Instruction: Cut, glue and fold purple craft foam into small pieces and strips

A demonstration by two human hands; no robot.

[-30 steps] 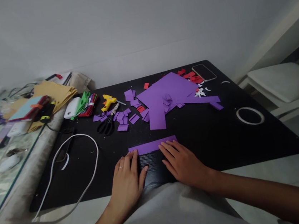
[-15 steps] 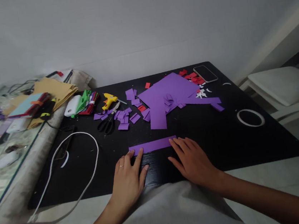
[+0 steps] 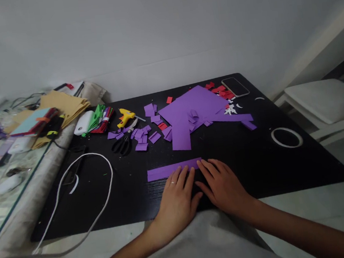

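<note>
A purple paper strip (image 3: 160, 172) lies on the black table (image 3: 131, 204) in front of me, with a lengthwise crease showing along its left part. My left hand (image 3: 178, 194) rests with its fingertips on the strip's lower edge, right of the middle. At the strip's right end, my right hand (image 3: 223, 183) presses down with its fingertips. Both hands have their fingers stretched out and lie flat. My fingers cover the lower right part of the strip.
Behind the strip lie a large purple sheet (image 3: 193, 101), scissors (image 3: 124, 142), small purple pieces (image 3: 141, 134) and a yellow glue gun (image 3: 125, 117). A phone (image 3: 235, 86) lies at the back right, a white ring (image 3: 286, 137) at the right. A white cable (image 3: 111, 181) loops over the left side.
My left hand has slid right along the strip, from its left end to near my right hand, uncovering the creased left end. My right hand has stayed at the right end.
</note>
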